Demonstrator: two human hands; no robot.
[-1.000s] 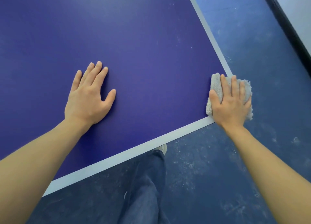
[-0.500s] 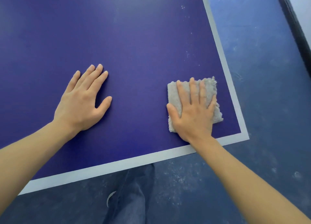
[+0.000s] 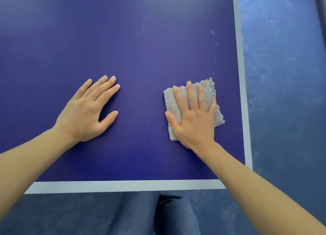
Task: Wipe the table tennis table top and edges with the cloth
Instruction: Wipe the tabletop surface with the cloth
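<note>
Slid inward from the corner over the last second, right hand (image 3: 194, 114) and cloth (image 3: 176, 100) together, off the white border and onto the open blue. Lay flat on top of the cloth, palm down, four fingers (image 3: 189, 95) stretched long and slightly fanned, thumb out to the side along the cloth's near-left edge; pressing, not pinching, nothing curled around the fabric. Looked folded into a rough rectangle, that cloth, pale grey-beige, nubbly and fleecy, frayed and tufted along the far and right edges, tilted a little against the table lines. Sat on the table top (image 3: 141, 49) well inside the right sideline (image 3: 240, 76), clear of the near end line (image 3: 123, 186). Spread flat on the bare surface too, left hand (image 3: 84, 113), fingers extended and close together, thumb angled off toward the cloth, holding nothing, well apart from the right hand. Showed matte and smooth, the table top, deep violet-blue with a faint fine grain, a few pale specks and streaks of dust up toward the far right. Ran crisp and straight, both white bands, meeting in a square corner behind the right forearm. Scuffed and mottled with whitish smears, the dark blue floor (image 3: 282, 93) beyond. Hung below the near edge, dark denim trouser legs (image 3: 137, 215), softly creased.
</note>
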